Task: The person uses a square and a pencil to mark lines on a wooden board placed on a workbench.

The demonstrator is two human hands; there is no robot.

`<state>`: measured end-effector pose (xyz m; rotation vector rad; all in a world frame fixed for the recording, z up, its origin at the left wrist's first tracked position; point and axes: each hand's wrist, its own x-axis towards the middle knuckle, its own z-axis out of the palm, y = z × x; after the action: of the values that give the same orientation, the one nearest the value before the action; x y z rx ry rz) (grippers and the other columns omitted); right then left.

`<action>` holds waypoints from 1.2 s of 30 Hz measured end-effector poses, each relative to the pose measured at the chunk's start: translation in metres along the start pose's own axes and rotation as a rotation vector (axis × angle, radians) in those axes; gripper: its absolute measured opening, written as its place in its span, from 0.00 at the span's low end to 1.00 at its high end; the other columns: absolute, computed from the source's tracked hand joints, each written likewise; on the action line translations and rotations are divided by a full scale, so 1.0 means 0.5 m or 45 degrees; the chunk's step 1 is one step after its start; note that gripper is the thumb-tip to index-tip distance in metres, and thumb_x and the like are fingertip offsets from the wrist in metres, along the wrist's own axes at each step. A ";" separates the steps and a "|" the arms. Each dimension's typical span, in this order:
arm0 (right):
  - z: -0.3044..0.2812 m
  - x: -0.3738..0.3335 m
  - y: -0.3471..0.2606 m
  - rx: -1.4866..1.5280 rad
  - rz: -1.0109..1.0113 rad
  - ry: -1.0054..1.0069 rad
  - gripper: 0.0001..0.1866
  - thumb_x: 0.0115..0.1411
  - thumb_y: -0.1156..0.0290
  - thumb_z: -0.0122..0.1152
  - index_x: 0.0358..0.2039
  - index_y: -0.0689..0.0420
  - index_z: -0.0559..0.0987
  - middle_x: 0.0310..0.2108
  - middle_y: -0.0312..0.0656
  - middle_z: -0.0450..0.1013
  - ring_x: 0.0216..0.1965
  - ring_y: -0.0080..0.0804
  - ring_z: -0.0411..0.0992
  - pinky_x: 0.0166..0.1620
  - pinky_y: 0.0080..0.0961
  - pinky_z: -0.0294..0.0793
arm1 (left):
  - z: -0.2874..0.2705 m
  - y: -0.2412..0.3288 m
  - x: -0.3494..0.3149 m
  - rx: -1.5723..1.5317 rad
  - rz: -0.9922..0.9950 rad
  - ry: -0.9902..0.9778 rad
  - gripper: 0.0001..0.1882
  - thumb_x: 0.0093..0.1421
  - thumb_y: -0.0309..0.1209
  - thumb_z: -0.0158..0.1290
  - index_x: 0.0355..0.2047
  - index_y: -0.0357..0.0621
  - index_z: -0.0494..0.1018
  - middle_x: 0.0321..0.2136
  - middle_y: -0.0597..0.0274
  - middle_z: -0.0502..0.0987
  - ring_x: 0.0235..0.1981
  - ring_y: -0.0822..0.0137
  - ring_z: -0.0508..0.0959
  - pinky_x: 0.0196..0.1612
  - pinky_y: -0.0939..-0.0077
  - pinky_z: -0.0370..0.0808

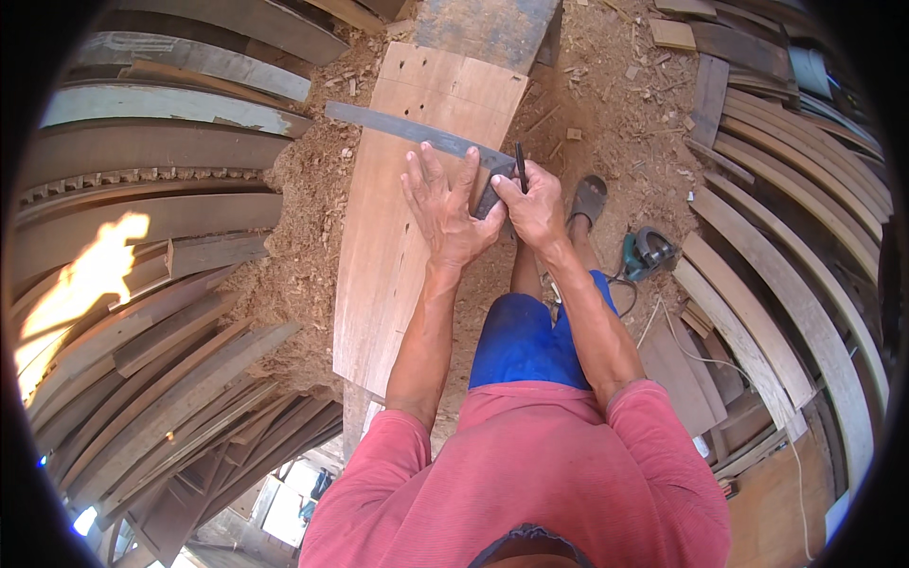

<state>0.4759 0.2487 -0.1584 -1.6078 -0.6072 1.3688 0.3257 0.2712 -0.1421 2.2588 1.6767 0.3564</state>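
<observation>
A wide reddish-brown wooden board (383,251) lies lengthwise before me, with several small dark holes in it. Across its far part rests a try square with a long grey metal blade (374,119) and a dark stock along the board's right edge. My left hand (447,210) is spread flat, its fingertips on the blade and its thumb by the stock. At the right edge my right hand (535,204) is closed around a dark pencil (520,163), which stands nearly upright beside the stock. The pencil's tip is hidden behind the fingers.
Beneath the board's far end is a worn bench plank (488,33). Stacked timber (142,147) lines the left, and more long planks (786,275) lie to the right. A green power saw (649,252) with a cord sits on the floor near my sandalled foot (588,197). Wood shavings (606,104) cover the ground.
</observation>
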 end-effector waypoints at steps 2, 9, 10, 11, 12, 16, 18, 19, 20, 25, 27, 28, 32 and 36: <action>-0.002 0.002 0.007 -0.018 -0.011 -0.003 0.10 0.64 0.69 0.70 0.37 0.64 0.84 0.28 0.37 0.79 0.31 0.21 0.73 0.36 0.31 0.75 | 0.001 0.000 0.000 0.003 0.003 -0.003 0.52 0.47 0.48 0.74 0.75 0.71 0.70 0.80 0.30 0.50 0.79 0.23 0.49 0.75 0.21 0.49; 0.001 -0.001 -0.007 0.020 -0.005 0.000 0.10 0.64 0.70 0.70 0.36 0.65 0.83 0.28 0.36 0.78 0.31 0.21 0.72 0.35 0.30 0.74 | 0.000 0.000 0.000 0.006 0.003 0.002 0.53 0.46 0.46 0.74 0.76 0.73 0.69 0.81 0.33 0.48 0.80 0.25 0.49 0.75 0.22 0.49; 0.000 0.000 -0.005 0.020 0.001 -0.003 0.10 0.64 0.70 0.70 0.35 0.65 0.83 0.28 0.36 0.78 0.31 0.21 0.72 0.35 0.30 0.74 | 0.001 0.001 -0.001 0.004 0.001 0.003 0.53 0.46 0.45 0.74 0.76 0.74 0.69 0.82 0.34 0.48 0.80 0.25 0.49 0.76 0.23 0.49; 0.000 0.001 -0.003 0.020 0.006 -0.005 0.10 0.65 0.70 0.70 0.35 0.65 0.83 0.28 0.36 0.77 0.31 0.21 0.71 0.35 0.30 0.74 | 0.001 0.001 -0.001 0.007 0.000 0.003 0.53 0.46 0.45 0.74 0.76 0.74 0.69 0.82 0.34 0.48 0.80 0.25 0.49 0.76 0.23 0.49; 0.000 0.001 -0.002 0.023 -0.003 -0.008 0.10 0.65 0.70 0.70 0.35 0.64 0.82 0.28 0.35 0.77 0.31 0.21 0.71 0.35 0.30 0.74 | 0.001 0.000 -0.002 0.009 -0.003 0.003 0.53 0.46 0.45 0.74 0.76 0.74 0.69 0.82 0.34 0.48 0.80 0.25 0.49 0.76 0.23 0.49; 0.000 0.002 0.000 0.045 -0.003 -0.018 0.09 0.65 0.70 0.70 0.34 0.64 0.82 0.28 0.34 0.76 0.31 0.20 0.70 0.34 0.30 0.73 | 0.002 0.000 -0.002 0.013 -0.005 0.003 0.53 0.46 0.45 0.74 0.76 0.74 0.69 0.82 0.35 0.48 0.80 0.26 0.48 0.76 0.23 0.49; 0.000 0.002 -0.002 0.062 0.004 -0.018 0.09 0.65 0.70 0.70 0.34 0.64 0.82 0.28 0.34 0.76 0.31 0.19 0.70 0.34 0.29 0.73 | 0.003 -0.001 -0.001 0.012 -0.005 0.001 0.53 0.46 0.45 0.74 0.76 0.74 0.69 0.82 0.35 0.48 0.80 0.26 0.48 0.76 0.23 0.49; 0.002 0.001 -0.003 0.072 0.003 -0.015 0.09 0.65 0.70 0.70 0.34 0.64 0.82 0.28 0.34 0.76 0.31 0.19 0.70 0.34 0.29 0.72 | 0.004 -0.001 -0.001 0.012 -0.005 0.001 0.53 0.46 0.45 0.74 0.76 0.74 0.69 0.82 0.35 0.48 0.80 0.26 0.48 0.76 0.23 0.48; 0.003 0.001 -0.004 0.082 0.001 -0.011 0.09 0.65 0.71 0.70 0.34 0.64 0.82 0.28 0.33 0.76 0.31 0.19 0.69 0.34 0.29 0.72 | 0.004 -0.001 -0.002 0.014 -0.006 -0.001 0.53 0.46 0.45 0.74 0.76 0.74 0.69 0.82 0.35 0.48 0.80 0.26 0.48 0.76 0.23 0.48; -0.001 0.004 0.002 0.068 -0.011 -0.035 0.09 0.65 0.70 0.70 0.35 0.64 0.83 0.27 0.34 0.77 0.31 0.19 0.70 0.34 0.28 0.72 | 0.002 0.000 0.000 0.030 -0.001 -0.006 0.54 0.46 0.45 0.74 0.76 0.73 0.69 0.81 0.34 0.48 0.80 0.25 0.48 0.76 0.23 0.48; -0.002 0.005 0.003 0.070 -0.013 -0.037 0.09 0.65 0.70 0.70 0.35 0.64 0.83 0.27 0.34 0.77 0.31 0.19 0.70 0.33 0.28 0.72 | 0.000 0.001 0.000 0.029 -0.006 -0.014 0.54 0.46 0.45 0.74 0.76 0.73 0.69 0.81 0.33 0.49 0.80 0.25 0.48 0.76 0.23 0.48; -0.001 0.005 0.004 0.074 -0.018 -0.035 0.09 0.65 0.70 0.70 0.35 0.64 0.83 0.28 0.34 0.77 0.31 0.18 0.70 0.33 0.28 0.72 | -0.001 0.002 0.000 0.029 -0.008 -0.019 0.54 0.46 0.44 0.74 0.76 0.72 0.69 0.81 0.33 0.49 0.80 0.25 0.48 0.76 0.23 0.48; -0.001 0.005 0.003 0.070 -0.035 -0.029 0.09 0.64 0.70 0.70 0.34 0.64 0.83 0.27 0.34 0.77 0.31 0.18 0.69 0.33 0.28 0.72 | 0.000 0.003 -0.001 0.042 -0.007 -0.022 0.54 0.46 0.44 0.74 0.76 0.72 0.69 0.81 0.33 0.49 0.80 0.25 0.49 0.76 0.24 0.49; -0.003 0.005 -0.002 0.058 -0.016 -0.037 0.10 0.64 0.69 0.70 0.34 0.64 0.82 0.27 0.35 0.77 0.31 0.18 0.69 0.33 0.29 0.73 | 0.000 0.002 0.000 0.047 -0.003 -0.022 0.54 0.46 0.44 0.74 0.76 0.72 0.68 0.81 0.32 0.50 0.79 0.25 0.49 0.76 0.25 0.49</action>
<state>0.4782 0.2506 -0.1589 -1.5476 -0.5982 1.3894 0.3266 0.2708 -0.1415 2.2795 1.6903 0.3076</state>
